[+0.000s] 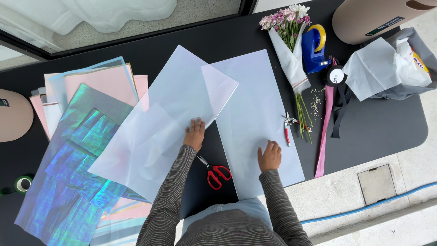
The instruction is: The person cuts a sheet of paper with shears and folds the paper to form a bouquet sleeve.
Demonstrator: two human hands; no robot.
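Note:
My left hand (195,133) lies flat, fingers apart, on the lower edge of a large pale translucent sheet (159,123) that sits at an angle on the black table (382,127). Pressing down with fingers curled, my right hand (269,156) rests on a second long pale blue sheet (255,114) lying lengthwise beside the first. The two sheets overlap at their top corners. Red-handled scissors (215,172) lie on the table between my forearms.
Iridescent foil sheets (73,168) and pink papers (100,82) are stacked at left. A wrapped bouquet (289,50), small pruning shears (287,125), a blue tape dispenser (314,48), pink ribbon (324,136), black ribbon spool (336,76) and crumpled wrapping (391,64) sit at right. Green tape roll (22,183) at far left.

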